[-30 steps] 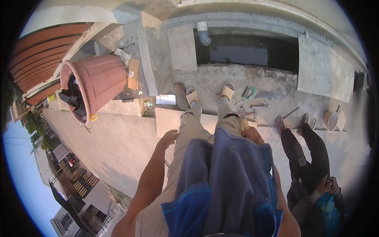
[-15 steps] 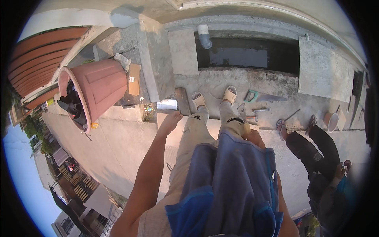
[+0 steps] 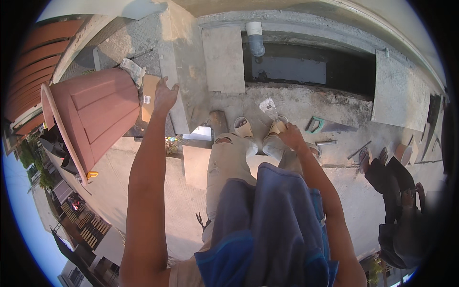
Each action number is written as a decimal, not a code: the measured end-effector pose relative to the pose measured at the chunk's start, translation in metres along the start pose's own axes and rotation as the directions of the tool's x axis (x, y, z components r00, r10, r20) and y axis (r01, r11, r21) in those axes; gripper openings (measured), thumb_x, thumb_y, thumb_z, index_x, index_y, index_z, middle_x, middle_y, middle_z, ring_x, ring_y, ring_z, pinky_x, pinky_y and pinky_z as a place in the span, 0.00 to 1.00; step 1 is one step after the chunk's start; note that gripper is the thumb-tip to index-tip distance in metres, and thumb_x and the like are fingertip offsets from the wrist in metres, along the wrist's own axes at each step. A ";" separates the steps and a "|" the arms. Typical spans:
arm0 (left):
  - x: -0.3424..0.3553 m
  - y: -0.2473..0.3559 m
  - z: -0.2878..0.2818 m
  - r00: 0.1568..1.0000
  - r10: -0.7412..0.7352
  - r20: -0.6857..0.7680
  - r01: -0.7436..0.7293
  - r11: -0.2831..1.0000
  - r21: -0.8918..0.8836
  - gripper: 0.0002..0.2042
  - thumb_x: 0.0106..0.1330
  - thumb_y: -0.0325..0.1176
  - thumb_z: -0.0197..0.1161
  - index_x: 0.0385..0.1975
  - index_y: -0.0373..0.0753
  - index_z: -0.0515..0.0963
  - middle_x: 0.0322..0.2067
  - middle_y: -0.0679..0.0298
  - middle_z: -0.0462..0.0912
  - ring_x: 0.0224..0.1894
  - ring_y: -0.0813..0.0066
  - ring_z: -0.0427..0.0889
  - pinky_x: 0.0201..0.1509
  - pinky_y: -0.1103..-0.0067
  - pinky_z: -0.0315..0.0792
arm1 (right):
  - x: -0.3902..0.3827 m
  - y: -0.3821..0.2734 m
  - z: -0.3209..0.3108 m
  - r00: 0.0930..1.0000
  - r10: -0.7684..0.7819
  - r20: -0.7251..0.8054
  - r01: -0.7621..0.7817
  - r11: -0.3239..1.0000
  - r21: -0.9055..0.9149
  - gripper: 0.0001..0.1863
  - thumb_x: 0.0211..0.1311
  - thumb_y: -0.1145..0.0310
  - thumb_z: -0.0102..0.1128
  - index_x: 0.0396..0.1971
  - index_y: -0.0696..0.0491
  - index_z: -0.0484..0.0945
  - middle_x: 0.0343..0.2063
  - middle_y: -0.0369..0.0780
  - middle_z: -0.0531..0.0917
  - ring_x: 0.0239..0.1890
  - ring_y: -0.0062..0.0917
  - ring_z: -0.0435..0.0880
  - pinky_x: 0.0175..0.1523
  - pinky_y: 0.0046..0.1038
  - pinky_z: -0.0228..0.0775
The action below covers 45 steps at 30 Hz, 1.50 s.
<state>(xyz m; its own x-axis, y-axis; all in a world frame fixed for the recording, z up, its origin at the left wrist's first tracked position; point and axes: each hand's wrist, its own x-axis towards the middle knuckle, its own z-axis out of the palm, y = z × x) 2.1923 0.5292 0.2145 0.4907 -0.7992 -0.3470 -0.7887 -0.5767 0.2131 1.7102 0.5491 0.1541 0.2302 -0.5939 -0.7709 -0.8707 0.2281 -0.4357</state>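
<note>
Wearer's hands: two, one left hand [image 3: 165, 93] and one right hand [image 3: 291, 137]. Trowel [image 3: 268, 108]: one. Saw [image 3: 315, 125]: one. Short metal tool [image 3: 327, 142]: one. Thin rod [image 3: 359, 149]: one. Large bin [image 3: 98, 112]: one. Small bucket [image 3: 403, 154]: one. Pipe [image 3: 256, 40]: one. Drain opening [image 3: 351, 71]: one. Flat slabs: two, one left slab [image 3: 223, 60] and one right slab [image 3: 400, 91]. Piece of cardboard [image 3: 149, 98]: one. Wooden block [image 3: 219, 123]: one. White sheet [image 3: 198, 134]: one. Co-worker [image 3: 388, 185]: one person. Sandals: four in all, two wearer's sandals [image 3: 244, 130], two co-worker's sandals [image 3: 364, 158].
</note>
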 end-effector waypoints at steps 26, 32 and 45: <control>0.169 -0.010 0.074 0.741 0.025 -0.671 0.023 0.998 0.063 0.46 0.57 0.56 0.67 0.70 0.36 0.54 0.71 0.44 0.49 0.75 0.53 0.45 0.78 0.63 0.39 | 0.411 -0.069 0.132 0.999 -0.035 0.000 0.032 0.916 0.401 0.27 0.58 0.53 0.64 0.43 0.65 0.79 0.31 0.41 0.80 0.32 0.27 0.79 0.36 0.30 0.75; 0.167 -0.010 0.072 0.751 0.025 -0.660 0.008 0.999 0.048 0.47 0.57 0.55 0.67 0.70 0.35 0.53 0.71 0.45 0.49 0.75 0.53 0.44 0.78 0.64 0.38 | 0.440 -0.048 0.185 0.999 0.032 0.013 -0.033 0.752 0.659 0.33 0.59 0.50 0.62 0.49 0.68 0.76 0.41 0.48 0.81 0.41 0.33 0.81 0.42 0.34 0.74; 0.172 -0.013 0.075 0.749 0.034 -0.662 0.019 0.997 0.072 0.47 0.57 0.54 0.68 0.70 0.35 0.52 0.71 0.46 0.49 0.73 0.49 0.49 0.77 0.63 0.43 | 0.445 -0.096 0.190 0.892 0.172 -0.417 0.085 0.844 0.529 0.39 0.66 0.38 0.49 0.31 0.69 0.79 0.29 0.58 0.81 0.38 0.48 0.82 0.46 0.41 0.70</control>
<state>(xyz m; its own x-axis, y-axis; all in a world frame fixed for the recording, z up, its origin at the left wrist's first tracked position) 2.2594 0.4121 0.0833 0.5859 -0.7299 0.3521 -0.8040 -0.5780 0.1399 1.9791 0.4100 -0.2352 -0.1260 -0.8126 -0.5690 -0.4854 0.5508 -0.6790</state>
